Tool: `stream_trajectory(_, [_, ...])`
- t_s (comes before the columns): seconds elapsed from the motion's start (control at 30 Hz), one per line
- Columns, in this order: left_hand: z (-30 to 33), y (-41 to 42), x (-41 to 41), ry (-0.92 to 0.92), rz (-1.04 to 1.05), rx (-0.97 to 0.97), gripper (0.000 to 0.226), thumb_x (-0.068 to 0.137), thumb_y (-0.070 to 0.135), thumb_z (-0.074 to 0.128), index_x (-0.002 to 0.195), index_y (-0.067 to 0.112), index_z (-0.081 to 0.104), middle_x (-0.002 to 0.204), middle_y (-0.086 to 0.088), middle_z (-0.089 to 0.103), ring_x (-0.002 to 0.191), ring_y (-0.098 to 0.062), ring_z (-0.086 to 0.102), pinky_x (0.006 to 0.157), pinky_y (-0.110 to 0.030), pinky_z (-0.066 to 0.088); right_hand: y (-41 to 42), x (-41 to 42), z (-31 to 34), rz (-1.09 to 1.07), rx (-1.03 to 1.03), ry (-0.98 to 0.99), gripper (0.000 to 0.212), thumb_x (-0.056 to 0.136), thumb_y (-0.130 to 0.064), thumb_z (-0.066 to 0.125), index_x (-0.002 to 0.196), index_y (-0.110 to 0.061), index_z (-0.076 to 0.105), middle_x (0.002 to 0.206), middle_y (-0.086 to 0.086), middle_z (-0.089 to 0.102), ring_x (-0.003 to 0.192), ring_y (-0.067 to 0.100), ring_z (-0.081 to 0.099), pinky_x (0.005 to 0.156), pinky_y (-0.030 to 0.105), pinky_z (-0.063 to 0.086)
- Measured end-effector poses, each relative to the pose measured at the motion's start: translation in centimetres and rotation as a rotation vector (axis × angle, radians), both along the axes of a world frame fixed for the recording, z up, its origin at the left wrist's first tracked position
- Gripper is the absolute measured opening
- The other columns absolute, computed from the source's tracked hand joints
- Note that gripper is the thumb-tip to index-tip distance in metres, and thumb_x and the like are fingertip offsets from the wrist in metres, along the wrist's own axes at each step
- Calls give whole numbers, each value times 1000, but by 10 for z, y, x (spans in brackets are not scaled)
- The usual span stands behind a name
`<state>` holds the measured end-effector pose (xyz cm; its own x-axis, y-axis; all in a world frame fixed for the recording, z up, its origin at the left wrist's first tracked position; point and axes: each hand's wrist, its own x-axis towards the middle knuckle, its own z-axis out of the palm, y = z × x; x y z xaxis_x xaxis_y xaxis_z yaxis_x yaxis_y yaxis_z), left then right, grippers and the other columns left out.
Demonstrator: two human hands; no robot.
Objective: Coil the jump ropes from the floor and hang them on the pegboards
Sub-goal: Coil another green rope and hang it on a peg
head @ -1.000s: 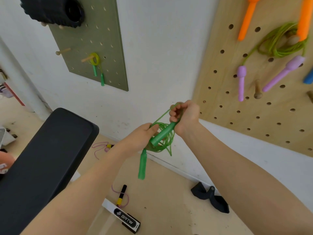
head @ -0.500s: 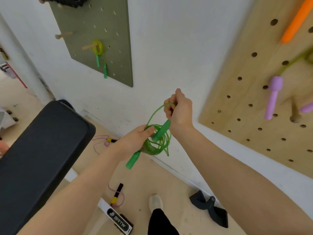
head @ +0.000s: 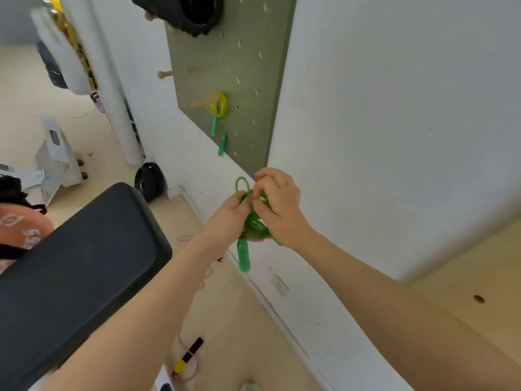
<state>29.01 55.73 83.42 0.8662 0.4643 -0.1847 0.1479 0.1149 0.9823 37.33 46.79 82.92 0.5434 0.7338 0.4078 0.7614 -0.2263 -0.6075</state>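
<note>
green handle [head: 243, 256] hanging downward (near-vertical)

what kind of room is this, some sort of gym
Probably a home gym or small workout room. A padded black bench stands by the wall, a weight plate leans in the corner, and a green pegboard holds a hung jump rope and a foam roller.

The rope [head: 255, 225] is translucent green, its handle [head: 244, 256] a solid brighter green. The pegboard [head: 239, 66] above it is olive, dotted with pale holes, carrying a yellow coil [head: 218, 104] with green handles. The wall [head: 394, 108] is white, the floor [head: 239, 320] beige, the bench pad [head: 79, 263] black.
</note>
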Motion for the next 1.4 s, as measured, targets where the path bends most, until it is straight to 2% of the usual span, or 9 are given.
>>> stream_trajectory(0.2, [-6, 51, 10, -26, 24, -39, 21, 100, 24, 40, 89, 14, 56, 84, -6, 65, 64, -13, 68, 58, -29, 56, 49, 22, -9, 31, -212, -76, 62, 97, -41, 30, 150, -19, 8, 158, 6, 6, 143, 23, 13, 113, 33, 8])
stream_trajectory(0.27, [-4, 70, 11, -45, -14, -82, 21, 99, 27, 41, 96, 15, 58, 90, -3, 69, 67, -21, 70, 58, -30, 55, 70, 25, 1, 87, -226, 283, 63, 100, -35, 36, 150, -20, 1, 158, 4, 7, 144, 19, 13, 116, 34, 14])
stream_trajectory(0.43, [12, 142, 24, 24, -90, 222, 26, 100, 26, 38, 112, 11, 56, 98, 6, 64, 71, -10, 64, 54, -17, 52, 133, 41, 28, 56, -69, 888, 50, 99, -50, 19, 136, -24, 39, 128, 1, 53, 122, 14, 48, 107, 29, 28])
stream_trajectory(0.63, [35, 268, 22, 140, -245, 549, 31, 98, 33, 41, 75, 18, 54, 70, 5, 56, 61, -8, 49, 54, -10, 38, 237, 42, 39, 274, -80, 879, 25, 96, -22, 49, 120, -13, 51, 87, 1, 65, 77, 5, 66, 94, 27, 46])
stream_trajectory(0.77, [40, 347, 17, 21, -255, 317, 23, 97, 21, 45, 86, 5, 58, 71, 2, 58, 65, -11, 54, 64, -22, 50, 305, 40, 31, 406, -150, 1024, 18, 95, -14, 50, 110, -19, 56, 98, 0, 66, 89, 18, 66, 87, 32, 54])
stream_trajectory(0.97, [29, 409, 27, -46, -296, -35, 24, 98, 19, 44, 76, 10, 49, 60, 4, 48, 47, -9, 48, 52, -24, 52, 357, 54, 4, 196, -272, 1049, 39, 94, -46, 31, 84, -14, 50, 65, 3, 31, 56, 13, 28, 67, 24, 42])
stream_trajectory(1.17, [3, 439, 72, 87, -158, 209, 30, 99, 31, 42, 76, 12, 50, 65, 2, 48, 45, -6, 46, 44, -13, 40, 393, 102, -11, 208, -264, 1032, 33, 96, -40, 44, 118, -15, 52, 98, 3, 63, 92, 16, 60, 97, 37, 42])
stream_trajectory(1.3, [-7, 448, 112, 231, -119, 469, 32, 95, 36, 47, 72, 15, 55, 62, 5, 51, 39, -1, 40, 38, -8, 31, 420, 128, 1, 156, -142, 821, 24, 98, -18, 46, 117, -8, 56, 82, 1, 61, 76, 5, 57, 78, 18, 44])
stream_trajectory(1.4, [-12, 468, 139, 182, -3, 305, 28, 91, 32, 57, 74, 10, 56, 62, 1, 53, 38, -2, 49, 40, -12, 39, 437, 152, 4, 122, -198, 709, 23, 98, -14, 47, 114, -3, 59, 73, -3, 55, 55, -8, 48, 55, 7, 35])
